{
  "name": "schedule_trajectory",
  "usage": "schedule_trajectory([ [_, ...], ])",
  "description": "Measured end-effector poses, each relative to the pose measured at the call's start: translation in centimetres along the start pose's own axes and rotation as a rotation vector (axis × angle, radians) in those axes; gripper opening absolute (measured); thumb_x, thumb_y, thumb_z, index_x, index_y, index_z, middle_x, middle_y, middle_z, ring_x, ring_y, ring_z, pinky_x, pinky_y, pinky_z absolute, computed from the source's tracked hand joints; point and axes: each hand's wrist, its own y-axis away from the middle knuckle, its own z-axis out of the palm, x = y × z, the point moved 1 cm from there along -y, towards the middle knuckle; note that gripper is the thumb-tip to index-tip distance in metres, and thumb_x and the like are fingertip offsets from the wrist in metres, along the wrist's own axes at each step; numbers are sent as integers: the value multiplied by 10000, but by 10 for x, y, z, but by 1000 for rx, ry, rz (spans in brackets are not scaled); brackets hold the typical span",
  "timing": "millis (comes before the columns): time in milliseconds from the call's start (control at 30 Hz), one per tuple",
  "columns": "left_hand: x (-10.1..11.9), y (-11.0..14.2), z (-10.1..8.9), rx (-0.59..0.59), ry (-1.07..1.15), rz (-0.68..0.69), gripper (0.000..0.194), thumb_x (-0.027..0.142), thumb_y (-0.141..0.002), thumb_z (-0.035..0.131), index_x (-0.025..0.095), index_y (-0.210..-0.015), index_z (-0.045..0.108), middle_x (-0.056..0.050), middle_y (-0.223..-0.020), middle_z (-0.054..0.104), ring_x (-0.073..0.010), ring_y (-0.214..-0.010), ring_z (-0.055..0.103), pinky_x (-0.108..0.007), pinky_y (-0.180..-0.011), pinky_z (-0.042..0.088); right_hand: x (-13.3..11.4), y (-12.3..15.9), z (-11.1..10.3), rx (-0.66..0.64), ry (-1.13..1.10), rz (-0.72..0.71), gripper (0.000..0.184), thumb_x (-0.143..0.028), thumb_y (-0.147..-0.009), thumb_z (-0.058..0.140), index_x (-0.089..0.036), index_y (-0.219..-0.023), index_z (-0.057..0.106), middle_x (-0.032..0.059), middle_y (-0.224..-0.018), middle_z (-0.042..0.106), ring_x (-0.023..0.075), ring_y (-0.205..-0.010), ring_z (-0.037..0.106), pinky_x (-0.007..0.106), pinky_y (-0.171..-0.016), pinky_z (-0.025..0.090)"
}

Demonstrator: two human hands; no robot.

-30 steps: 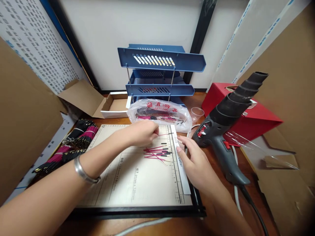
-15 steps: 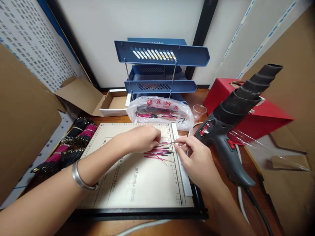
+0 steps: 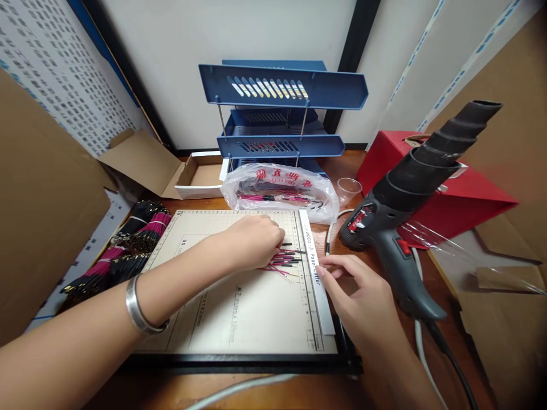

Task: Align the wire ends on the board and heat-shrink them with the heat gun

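My left hand (image 3: pixel 256 242), a silver bangle on its wrist, is closed low over the cutter board (image 3: pixel 192 319). Its fingertips are hidden, but a thin wire with a black end (image 3: pixel 299 251) sticks out to the right from them. Just below lie several short magenta wires (image 3: pixel 280 266) with black sleeves and some gold-coloured pin ends, loose on the board. My right hand (image 3: pixel 361 290) is by the white strip labelled "Paper Cutter" (image 3: pixel 315 273), thumb and forefinger nearly together; anything between them is too small to make out.
A heat gun (image 3: pixel 397 216) stands nozzle-up on the right before a red box (image 3: pixel 470 199). Bundles of black and magenta wires (image 3: pixel 137 233) lie left. Behind the board are a plastic bag (image 3: pixel 239 185), a clear cup (image 3: pixel 348 188), an open carton (image 3: pixel 200 191) and blue trays (image 3: pixel 282 91).
My right hand has let go of the wire's black end and drawn back to the right, toward me. My left hand stays nearly in place, still at the wire.
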Motion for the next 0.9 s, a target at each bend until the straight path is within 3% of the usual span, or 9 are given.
schedule_trajectory([
  [167, 16, 3, 12, 25, -110, 31, 268, 66, -928, 477, 84, -1070, 704, -197, -1061, 711, -314, -1029, 627, -372, -759, 456, 2, 7, 0, 21, -20, -2, 195, -423, -912, 624, -259, -936, 727, 5, -874, 694, 149, -792, 620, 293, -747, 487],
  [300, 6, -3, -3, 49, -116, -16, 299, 80, -941, 446, 80, -1162, 648, -188, -1087, 688, -311, -1043, 617, -363, -743, 453, 4, 11, -2, 53, -46, 4, 196, -422, -916, 635, -254, -958, 725, 13, -906, 708, 149, -796, 631, 289, -757, 501],
  [433, -20, -41, -33, 97, -66, -109, 294, 125, -966, 459, 94, -1218, 607, -174, -1177, 675, -281, -1062, 632, -363, -849, 465, 2, 16, -2, 56, -92, 21, 190, -413, -930, 629, -253, -986, 716, 21, -944, 705, 152, -833, 636, 288, -784, 507],
  [533, -35, -85, -41, 89, -21, -111, 317, 269, -985, 545, 86, -1234, 615, -201, -1260, 657, -301, -1115, 631, -372, -884, 487, 0, 18, 2, 36, -122, 29, 189, -413, -934, 625, -252, -986, 708, 25, -939, 696, 157, -853, 637, 290, -791, 509],
  [700, -51, -138, -28, 30, 67, -172, 297, 378, -993, 607, 124, -1129, 678, -117, -1150, 700, -227, -1020, 676, -417, -914, 548, 1, 18, 3, 22, -115, 15, 181, -420, -928, 628, -265, -970, 710, 13, -884, 690, 148, -801, 648, 270, -731, 524],
  [900, -63, -152, -8, 40, 150, -179, 293, 393, -979, 647, 145, -1132, 678, -83, -1147, 697, -213, -1027, 682, -430, -927, 565, 6, 19, -7, 57, -116, 10, 177, -420, -918, 644, -269, -975, 717, 26, -901, 702, 162, -801, 657, 278, -721, 541],
])
